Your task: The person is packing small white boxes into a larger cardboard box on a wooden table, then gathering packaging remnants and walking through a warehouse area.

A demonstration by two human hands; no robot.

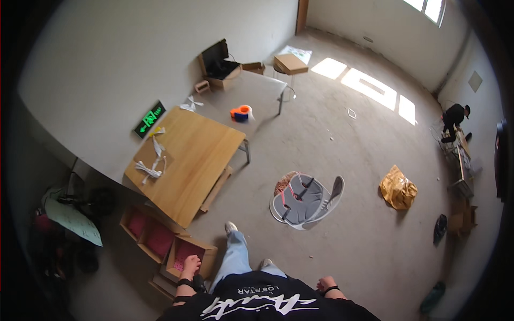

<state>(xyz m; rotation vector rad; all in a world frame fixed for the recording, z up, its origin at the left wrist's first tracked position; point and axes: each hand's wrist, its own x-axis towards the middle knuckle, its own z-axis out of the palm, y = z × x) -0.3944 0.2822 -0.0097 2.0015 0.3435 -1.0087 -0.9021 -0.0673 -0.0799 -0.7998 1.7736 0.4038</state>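
Left hand (pixel 191 264) shows over pink-lined carton (pixel 209 255) beside left leg (pixel 234 259), fingers curled; too small to tell whether gripping. Right hand (pixel 326 282) well apart, grip likewise unclear. Stray step could shove carton; left hand catching rim could tip it.

cardboard box (pixel 208 257): partly hidden by left hand (pixel 190 265) | window (pixel 432 9): cut at top | shirt (pixel 267 297): cut below

Workroom: concrete floor (pixel 342 155), wooden table (pixel 198 160)
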